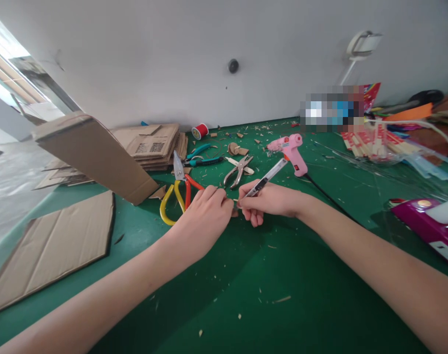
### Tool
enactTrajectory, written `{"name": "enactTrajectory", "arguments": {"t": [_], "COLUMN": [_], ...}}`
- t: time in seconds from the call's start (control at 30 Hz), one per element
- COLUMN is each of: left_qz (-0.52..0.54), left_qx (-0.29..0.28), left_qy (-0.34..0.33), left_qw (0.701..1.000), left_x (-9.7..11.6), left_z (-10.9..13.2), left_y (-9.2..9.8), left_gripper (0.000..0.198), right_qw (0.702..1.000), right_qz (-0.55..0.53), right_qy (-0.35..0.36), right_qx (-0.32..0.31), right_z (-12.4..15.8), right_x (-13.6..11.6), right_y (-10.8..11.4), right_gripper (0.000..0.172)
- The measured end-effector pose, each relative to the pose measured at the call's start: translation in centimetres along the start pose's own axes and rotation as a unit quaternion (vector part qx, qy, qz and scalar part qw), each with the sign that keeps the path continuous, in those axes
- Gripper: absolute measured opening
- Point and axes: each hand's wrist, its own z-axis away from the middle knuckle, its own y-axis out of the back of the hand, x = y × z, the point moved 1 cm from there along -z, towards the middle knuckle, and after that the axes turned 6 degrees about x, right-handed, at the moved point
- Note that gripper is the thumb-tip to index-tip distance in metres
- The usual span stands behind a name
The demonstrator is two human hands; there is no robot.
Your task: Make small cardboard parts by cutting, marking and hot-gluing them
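Note:
My right hand (260, 199) is closed around a box cutter (266, 178) with a pale, see-through handle. The cutter slants up to the right, and its blade end is down by my fingers. Close beside it, my left hand (212, 209) has its fingers curled together. A thin light-coloured stick tip (235, 200) shows between the two hands; the rest of whatever the left fingers grip is hidden. Scissors (178, 194) with yellow and red handles lie just left of my left hand. Metal pliers (239, 172) rest beyond both hands.
A pink glue gun (292, 151) stands beyond my right hand, its black cord trailing right. Cardboard pieces (69, 241) lie left, near a cardboard stack (150, 142). Teal-handled pliers (205, 160) and red thread (200, 131) sit near the wall. A purple device (426, 223) is right.

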Motion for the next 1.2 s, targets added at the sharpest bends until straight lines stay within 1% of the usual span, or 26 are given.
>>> {"name": "enactTrajectory", "arguments": {"t": [0.13,0.27,0.43,0.63,0.83,0.9,0.97,1.03,1.1,1.13,1.2], "left_qz": [0.031,0.061,0.077,0.073,0.058,0.061,0.073,0.091,0.11,0.118,0.132], "left_qx": [0.002,-0.014,-0.012,-0.005,0.0,0.001,0.003,0.004,0.001,-0.001,-0.002], "left_qy": [0.008,0.025,0.036,0.034,0.036,0.036,0.039,0.046,0.052,0.053,0.056], "left_qw": [0.999,0.998,0.996,0.997,0.998,0.997,0.997,0.995,0.993,0.992,0.99], "left_x": [-0.2,-0.4,-0.3,-0.3,-0.2,-0.2,-0.3,-0.5,-0.8,-1.0,-1.2], "left_z": [-0.2,-0.3,-0.3,-0.3,-0.2,-0.2,-0.2,-0.3,-0.3,-0.3,-0.4], "left_y": [-0.1,0.0,0.1,0.0,0.0,0.0,0.0,-0.1,-0.4,-0.5,-0.7], "left_gripper": [0.013,0.014,0.012,0.016,0.012,0.012,0.011,0.01,0.009,0.009,0.01], "right_qw": [0.999,0.998,0.998,0.998,0.994,0.994,0.996,0.997,0.992,0.988,0.983], "right_qz": [-0.04,-0.067,-0.059,-0.05,-0.049,-0.041,-0.029,0.009,0.063,0.084,0.103], "right_qy": [0.002,0.002,-0.011,-0.046,-0.088,-0.092,-0.069,-0.017,0.04,0.063,0.092], "right_qx": [-0.005,-0.007,-0.001,0.019,0.039,0.043,0.053,0.073,0.101,0.112,0.118], "right_z": [-0.1,0.0,-0.1,-0.4,-0.3,-0.1,0.1,0.4,0.7,0.8,0.9], "right_x": [0.4,0.4,0.3,0.3,-0.2,-0.3,-0.4,-0.3,-0.3,-0.3,-0.2], "right_y": [0.3,0.4,0.3,0.0,-0.4,-0.5,-0.7,-0.7,-0.8,-0.7,-0.6], "right_gripper": [0.012,0.012,0.015,0.021,0.023,0.022,0.019,0.014,0.005,0.004,0.007]}}
